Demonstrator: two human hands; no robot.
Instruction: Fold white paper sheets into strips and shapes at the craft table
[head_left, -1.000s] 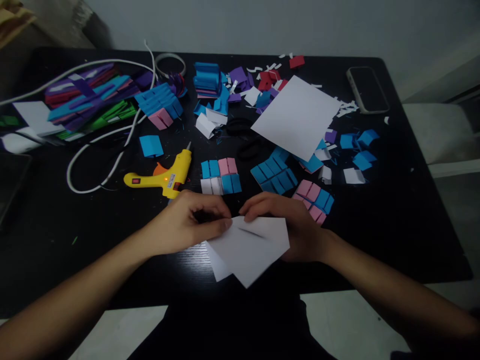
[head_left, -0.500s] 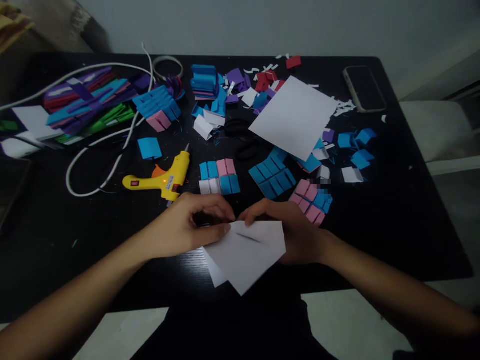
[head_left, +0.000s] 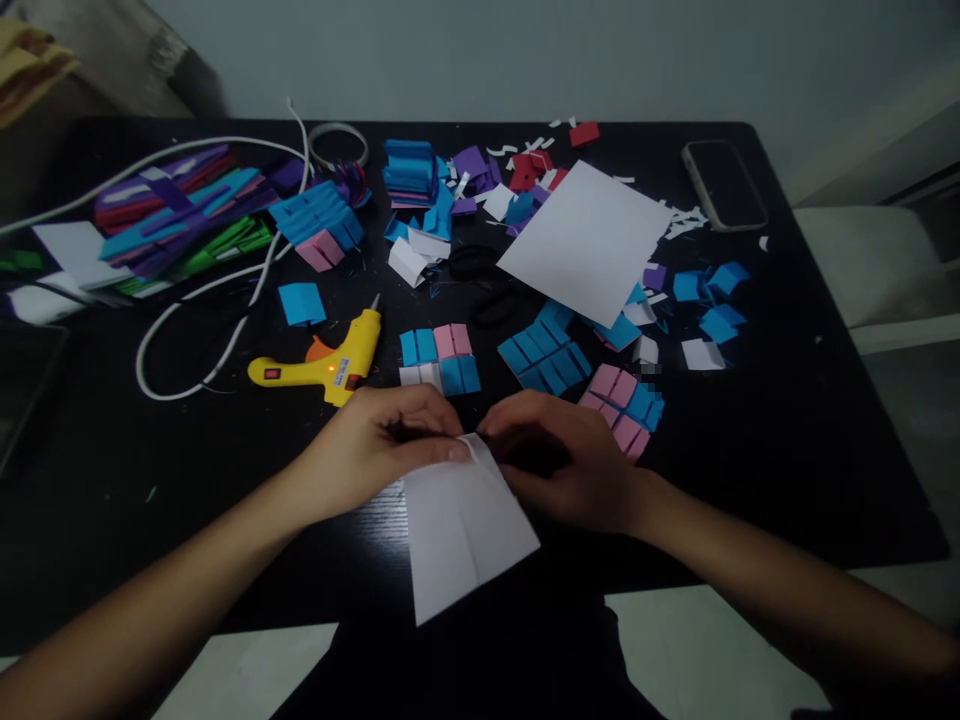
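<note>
A creased sheet of white paper (head_left: pixel 469 535) is folded over and hangs slanting above the table's front edge. My left hand (head_left: pixel 382 440) pinches its top edge, thumb lying on the near face and fingers curled behind. My right hand (head_left: pixel 574 460) is at the paper's upper right edge, its fingers bent and the thumb tip against the fold; part of that grip is hidden. Just beyond my hands lie a block of blue, pink and white folded paper (head_left: pixel 440 358), a blue block (head_left: pixel 544 352) and a pink and blue block (head_left: pixel 619 405).
A yellow glue gun (head_left: pixel 330 365) with a glowing light lies at left, inside reach of a white cable (head_left: pixel 142 350). Black scissors (head_left: pixel 480 275) lie partly under a square white sheet (head_left: pixel 589 240). Paper scraps and bundled strips (head_left: pixel 180 215) cover the back; a phone (head_left: pixel 724 185) lies far right.
The white paper has been folded over from the right and now looks narrower, its lower corner further left. My right hand has shifted from behind the sheet to its right edge.
</note>
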